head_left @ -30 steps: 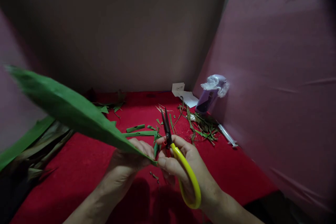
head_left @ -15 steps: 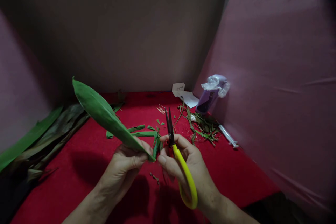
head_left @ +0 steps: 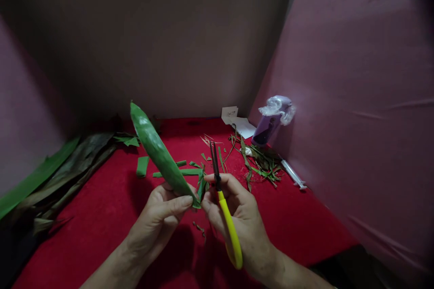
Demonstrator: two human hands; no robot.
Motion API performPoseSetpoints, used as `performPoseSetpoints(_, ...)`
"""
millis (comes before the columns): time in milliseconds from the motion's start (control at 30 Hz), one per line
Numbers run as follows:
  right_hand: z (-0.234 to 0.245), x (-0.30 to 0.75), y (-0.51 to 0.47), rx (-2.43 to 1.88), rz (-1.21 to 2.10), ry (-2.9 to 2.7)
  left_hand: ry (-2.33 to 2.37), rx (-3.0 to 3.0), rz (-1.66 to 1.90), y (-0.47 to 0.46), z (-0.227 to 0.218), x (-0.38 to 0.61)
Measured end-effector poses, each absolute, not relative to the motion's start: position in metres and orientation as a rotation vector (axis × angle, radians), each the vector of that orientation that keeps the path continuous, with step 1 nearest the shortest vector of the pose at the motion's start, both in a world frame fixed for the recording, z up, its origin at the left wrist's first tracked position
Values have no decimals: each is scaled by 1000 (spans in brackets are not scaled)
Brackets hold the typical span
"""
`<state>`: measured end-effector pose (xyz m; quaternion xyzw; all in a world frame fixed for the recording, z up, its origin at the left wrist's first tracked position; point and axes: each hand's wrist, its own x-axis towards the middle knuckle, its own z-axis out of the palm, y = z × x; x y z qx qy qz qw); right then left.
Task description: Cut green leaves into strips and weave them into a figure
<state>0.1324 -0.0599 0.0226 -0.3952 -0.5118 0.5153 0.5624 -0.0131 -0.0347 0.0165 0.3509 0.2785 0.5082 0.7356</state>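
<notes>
A long green leaf [head_left: 158, 149] rises to the upper left, its lower end pinched between the thumb and fingers of my left hand [head_left: 162, 212]. My right hand [head_left: 237, 216] holds yellow-handled scissors [head_left: 230, 230], their dark blades pointing up and slightly parted. My right thumb and index finger are close to the leaf's lower tip; whether they touch it I cannot tell. Cut green leaf strips [head_left: 190, 172] lie on the red cloth just beyond my hands, partly hidden by the held leaf.
Long green and dried leaves [head_left: 64, 169] lie along the left side. Thin wooden sticks [head_left: 207, 140], white paper [head_left: 243, 127], a pile of stems [head_left: 267, 165] and a syringe [head_left: 293, 175] are at the back and right. A plastic-covered purple container [head_left: 269, 126] leans near the pink wall [head_left: 346, 99].
The leaf has swung to the right and stands more upright, its face turned. The scissors have shifted slightly left and tilted. Both hands stay almost in place.
</notes>
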Motion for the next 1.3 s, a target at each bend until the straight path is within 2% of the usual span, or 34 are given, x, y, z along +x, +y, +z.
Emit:
performPoseSetpoints(367, 19, 132, -60, -889, 1216, -1170, 555, 687, 1043, -33, 14, -13)
performPoseSetpoints(733, 7, 137, -50, -955, 1170, -1179, 788, 988, 1096, -35, 10, -13)
performPoseSetpoints(1133, 14, 148, -20, -814, 1558, -1230, 677, 889, 1101, -29, 13, -14)
performPoseSetpoints(1300, 15, 149, -1, -772, 1589, -1393, 743, 888, 1170, -20, 11, -17)
